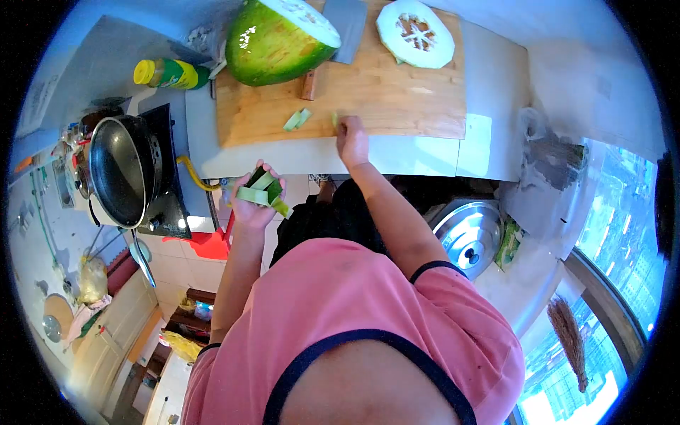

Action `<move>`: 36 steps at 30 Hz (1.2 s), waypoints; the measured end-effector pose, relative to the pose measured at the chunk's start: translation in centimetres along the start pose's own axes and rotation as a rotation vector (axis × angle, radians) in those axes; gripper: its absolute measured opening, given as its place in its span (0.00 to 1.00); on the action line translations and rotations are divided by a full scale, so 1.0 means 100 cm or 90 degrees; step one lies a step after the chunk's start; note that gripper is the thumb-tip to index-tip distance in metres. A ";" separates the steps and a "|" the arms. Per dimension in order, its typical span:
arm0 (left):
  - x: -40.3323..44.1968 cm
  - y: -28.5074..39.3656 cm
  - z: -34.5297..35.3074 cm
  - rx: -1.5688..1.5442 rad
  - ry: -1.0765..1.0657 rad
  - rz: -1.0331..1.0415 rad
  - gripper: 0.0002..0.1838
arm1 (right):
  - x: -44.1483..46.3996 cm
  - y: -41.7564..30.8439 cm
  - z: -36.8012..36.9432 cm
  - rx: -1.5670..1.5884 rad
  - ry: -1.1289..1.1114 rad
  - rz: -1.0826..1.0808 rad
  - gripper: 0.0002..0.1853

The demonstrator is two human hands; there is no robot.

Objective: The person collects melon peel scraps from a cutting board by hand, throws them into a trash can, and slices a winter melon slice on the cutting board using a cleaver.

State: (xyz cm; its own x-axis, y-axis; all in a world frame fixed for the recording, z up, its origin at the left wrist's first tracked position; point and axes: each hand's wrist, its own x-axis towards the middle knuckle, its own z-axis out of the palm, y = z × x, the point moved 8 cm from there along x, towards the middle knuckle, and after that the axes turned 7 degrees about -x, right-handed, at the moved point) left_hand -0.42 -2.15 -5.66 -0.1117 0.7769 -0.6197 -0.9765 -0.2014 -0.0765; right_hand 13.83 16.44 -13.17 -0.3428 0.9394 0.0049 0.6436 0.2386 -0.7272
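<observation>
Several green rind pieces (pixel 262 189) rest in my left hand (pixel 249 211), which is cupped palm up in front of the counter edge. At the front of the wooden cutting board (pixel 397 106), my right hand (pixel 352 144) is closed, with a small green piece (pixel 334 120) at its fingertips. Left of it, two rind pieces (pixel 297 120) lie on the board. Behind them sits a large cut green melon (pixel 276 42), beside a cleaver (pixel 345 28) whose wooden handle (pixel 309 84) points toward me. A round melon slice (pixel 416 34) lies at the board's back right.
A yellow-capped bottle (pixel 170 74) lies left of the board. A frying pan (pixel 117 172) sits on the stove (pixel 170 205) at the left. Below the counter are a red object (pixel 209 244) and, at the right, a round metal lid (pixel 467 237).
</observation>
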 end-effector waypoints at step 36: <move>-0.036 0.037 -0.060 -0.047 0.032 0.068 0.19 | 0.029 -0.014 0.013 -0.043 -0.010 -0.326 0.10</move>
State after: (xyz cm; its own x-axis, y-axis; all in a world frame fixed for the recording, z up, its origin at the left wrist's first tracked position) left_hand -2.50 -9.26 -8.38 -0.2034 0.7183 -0.6653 -0.9433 -0.3259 -0.0635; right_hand 11.00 18.54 -13.05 -0.6360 0.6939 0.3377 0.4328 0.6830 -0.5883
